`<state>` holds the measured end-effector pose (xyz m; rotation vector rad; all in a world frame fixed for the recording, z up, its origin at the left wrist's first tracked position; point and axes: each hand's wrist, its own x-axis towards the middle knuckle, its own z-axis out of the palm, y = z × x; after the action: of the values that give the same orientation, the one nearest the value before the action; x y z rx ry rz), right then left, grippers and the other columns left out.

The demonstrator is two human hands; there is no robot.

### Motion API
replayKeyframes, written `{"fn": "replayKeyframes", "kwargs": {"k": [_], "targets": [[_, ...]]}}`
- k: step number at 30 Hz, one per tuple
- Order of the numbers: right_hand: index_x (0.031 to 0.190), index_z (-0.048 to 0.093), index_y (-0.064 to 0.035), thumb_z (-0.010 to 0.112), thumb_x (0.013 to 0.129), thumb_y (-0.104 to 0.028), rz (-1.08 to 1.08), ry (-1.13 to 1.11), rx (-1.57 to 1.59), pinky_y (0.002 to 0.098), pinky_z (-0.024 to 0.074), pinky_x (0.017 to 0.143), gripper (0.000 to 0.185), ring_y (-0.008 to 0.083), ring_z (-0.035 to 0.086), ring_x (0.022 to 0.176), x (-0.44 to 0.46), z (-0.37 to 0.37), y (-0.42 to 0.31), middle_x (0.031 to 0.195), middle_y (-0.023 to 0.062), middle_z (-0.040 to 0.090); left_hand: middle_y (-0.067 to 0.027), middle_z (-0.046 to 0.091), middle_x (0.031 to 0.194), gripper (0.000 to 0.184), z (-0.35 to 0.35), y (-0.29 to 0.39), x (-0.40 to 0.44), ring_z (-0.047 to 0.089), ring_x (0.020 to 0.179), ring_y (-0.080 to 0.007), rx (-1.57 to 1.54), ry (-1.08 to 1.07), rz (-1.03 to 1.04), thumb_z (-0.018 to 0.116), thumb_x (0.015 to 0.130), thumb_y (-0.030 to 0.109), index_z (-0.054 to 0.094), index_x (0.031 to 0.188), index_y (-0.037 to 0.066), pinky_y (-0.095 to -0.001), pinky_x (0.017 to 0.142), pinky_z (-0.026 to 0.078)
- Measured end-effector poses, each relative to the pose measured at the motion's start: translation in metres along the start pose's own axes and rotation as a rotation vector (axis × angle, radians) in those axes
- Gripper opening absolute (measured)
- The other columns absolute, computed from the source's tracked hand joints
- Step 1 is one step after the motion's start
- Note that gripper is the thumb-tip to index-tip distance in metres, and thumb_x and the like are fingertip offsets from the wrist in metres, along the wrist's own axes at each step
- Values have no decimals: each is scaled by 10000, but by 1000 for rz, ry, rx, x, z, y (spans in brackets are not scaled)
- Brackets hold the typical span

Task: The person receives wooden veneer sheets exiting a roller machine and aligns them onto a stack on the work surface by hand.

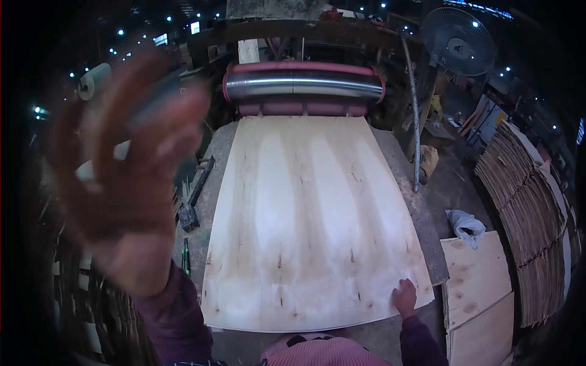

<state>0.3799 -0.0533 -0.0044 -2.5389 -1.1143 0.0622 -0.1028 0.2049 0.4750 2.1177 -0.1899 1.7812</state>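
Note:
A large pale wood veneer sheet [308, 207] with knots and darker bands lies flat in front of me, its far edge at the rollers. My left hand [128, 165] is raised close to the camera, off the sheet and blurred by motion. Its fingers look bent but apart from the thumb, and I see nothing held between them. At the sheet's near right corner is my right hand [404, 297], its fingers curled on the veneer near the edge. Part of its grip is hidden. Beyond the sheet sits a shiny metal roller [299, 82] between pink-red rollers.
A black-headed hammer-like tool [190, 213] and a green cutter [186, 257] lie left of the sheet. A metal rod [414, 122] stands at right. Stacked veneer [525, 213], wood panels [476, 280], a plastic bag [467, 227] and a fan [458, 46] are further right.

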Motion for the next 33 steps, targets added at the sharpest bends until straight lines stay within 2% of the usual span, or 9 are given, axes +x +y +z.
{"fn": "replayKeyframes", "kwargs": {"k": [1, 2, 4, 6, 10, 15, 21, 26, 33], "targets": [[1220, 580, -51, 689, 772, -231, 8, 33, -11, 473, 393, 1049, 495, 367, 474, 1256, -6, 1, -2, 1354, 204, 509, -306, 306, 1488, 670, 7, -21, -17, 475, 1289, -418, -191, -93, 13, 659, 889, 248, 362, 1467, 83, -481, 1040, 456], [1234, 573, -50, 691, 772, -237, 22, 22, -6, 476, 384, 1056, 512, 371, 461, 1269, -7, 1, -4, 1365, 211, 497, -254, 451, 1418, 638, 12, -24, -43, 528, 1260, -345, -146, 91, -256, 657, 880, 120, 369, 1436, -1, -426, 1036, 471], [1263, 560, -47, 695, 773, -249, 51, -6, -4, 482, 367, 1071, 547, 380, 435, 1295, -9, -4, -5, 1388, 225, 474, -194, 512, 1378, 586, 1, -49, -115, 586, 1192, -297, 13, 243, -771, 661, 877, 110, 424, 1398, -17, -373, 996, 484], [1262, 558, -38, 695, 768, -256, 68, 12, -12, 467, 369, 1077, 557, 380, 438, 1295, -10, -9, -10, 1384, 230, 479, -157, 565, 1316, 519, -12, -72, -191, 597, 1163, -253, 75, 270, -1100, 649, 876, 91, 479, 1349, -39, -327, 954, 484], [1276, 549, -27, 689, 775, -295, 105, 15, -54, 469, 370, 1077, 585, 393, 431, 1301, -9, -17, -14, 1390, 251, 468, -155, 635, 1202, 455, -58, -105, -397, 622, 1072, -208, 426, 200, -1471, 689, 861, 135, 569, 1255, -56, -303, 936, 484], [1286, 534, -8, 693, 778, -344, 136, 48, -102, 497, 375, 1057, 630, 426, 440, 1280, -3, -10, -15, 1381, 276, 462, -161, 661, 1123, 386, -55, -71, -445, 629, 1026, -243, 631, 262, -1622, 720, 828, 178, 648, 1133, -47, -363, 910, 487], [1308, 506, 26, 679, 789, -381, 159, 69, -111, 514, 376, 1049, 682, 444, 416, 1299, -7, 5, -18, 1396, 303, 434, -234, 556, 1268, 348, -16, -64, -482, 470, 1229, -394, 1085, -83, -1270, 739, 758, 180, 680, 1047, -3, -459, 1044, 370], [1369, 427, 40, 643, 819, -433, 212, -19, -129, 529, 354, 1066, 757, 459, 348, 1349, -6, 4, -28, 1443, 322, 363, -223, 432, 1429, 435, -7, -59, -491, 329, 1364, -418, 1072, -149, -1277, 712, 778, 194, 625, 1174, 37, -522, 1113, 243], [1410, 351, 79, 588, 862, -468, 228, -32, -176, 557, 303, 1087, 810, 475, 269, 1391, -13, 1, -43, 1484, 341, 282, -206, 412, 1448, 442, -1, -58, -495, 310, 1379, -403, 1128, -174, -1269, 690, 798, 199, 605, 1208, 57, -527, 1110, 233]]}}
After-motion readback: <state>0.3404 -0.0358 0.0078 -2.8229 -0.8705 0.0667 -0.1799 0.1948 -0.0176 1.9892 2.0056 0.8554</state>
